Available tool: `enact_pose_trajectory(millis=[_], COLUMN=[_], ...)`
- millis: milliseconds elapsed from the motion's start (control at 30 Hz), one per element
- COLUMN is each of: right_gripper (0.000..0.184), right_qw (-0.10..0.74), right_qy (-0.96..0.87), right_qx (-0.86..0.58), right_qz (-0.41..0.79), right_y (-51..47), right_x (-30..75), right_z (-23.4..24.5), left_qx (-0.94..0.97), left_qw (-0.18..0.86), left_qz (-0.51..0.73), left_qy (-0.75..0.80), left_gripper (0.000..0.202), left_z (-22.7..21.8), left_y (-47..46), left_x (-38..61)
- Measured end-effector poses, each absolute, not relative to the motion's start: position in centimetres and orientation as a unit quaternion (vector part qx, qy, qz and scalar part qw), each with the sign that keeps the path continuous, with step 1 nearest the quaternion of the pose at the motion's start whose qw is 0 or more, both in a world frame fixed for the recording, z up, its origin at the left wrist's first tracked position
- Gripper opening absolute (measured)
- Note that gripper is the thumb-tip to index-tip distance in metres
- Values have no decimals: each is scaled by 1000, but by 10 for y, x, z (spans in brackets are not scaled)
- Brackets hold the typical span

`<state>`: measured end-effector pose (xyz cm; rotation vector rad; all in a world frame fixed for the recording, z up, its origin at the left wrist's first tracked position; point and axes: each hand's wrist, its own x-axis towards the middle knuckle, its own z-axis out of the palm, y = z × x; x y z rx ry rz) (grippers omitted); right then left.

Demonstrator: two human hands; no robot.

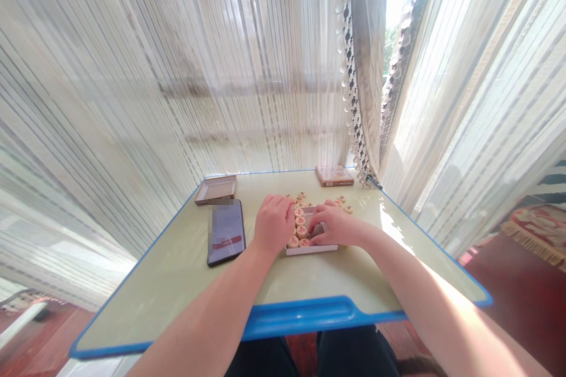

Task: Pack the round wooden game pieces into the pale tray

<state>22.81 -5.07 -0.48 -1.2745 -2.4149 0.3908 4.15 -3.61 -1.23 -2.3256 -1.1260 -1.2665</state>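
On the table stands a shallow box [312, 249] with round Chinese chess pieces [301, 231] lined up in its left part, red characters on their tops. My left hand [276, 221] lies along the box's left side. Its fingers are curled together at the far left corner, and what they grip there is hidden. My right hand [332, 224] reaches into the right part of the box from its right side. Thumb and fingers are apart, the thumb tip touching or close to a piece [305, 242] near the front wall.
Loose pieces [302, 195] lie behind the box, and others [347, 210] beyond my right hand. A phone [227, 232] rests to the left, before an open box lid [216, 189]. A flat box [335, 175] sits at the back right. Curtains [265, 70] hang behind the blue-edged table [177, 283].
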Motion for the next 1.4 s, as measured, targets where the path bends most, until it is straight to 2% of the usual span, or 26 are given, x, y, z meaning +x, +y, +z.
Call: enact_pose_trajectory(millis=[233, 567, 900, 1400], right_gripper=[17, 17, 7, 15], right_qw=[177, 181, 194, 184], right_qy=[-867, -868, -875, -866], right_qx=[-451, -443, -409, -423], right_qz=[120, 136, 171, 192], right_y=[-54, -53, -53, -54], right_x=[225, 223, 225, 227], right_z=[-1, -2, -5, -3], left_qx=[-770, -730, -715, -707], left_qw=[114, 26, 7, -2], left_qz=[-464, -508, -514, -518], left_qy=[-422, -457, -474, -481], left_gripper=[17, 21, 21, 21], left_z=[-17, -25, -24, -21], left_y=[-34, -31, -31, -31], left_x=[44, 50, 48, 47])
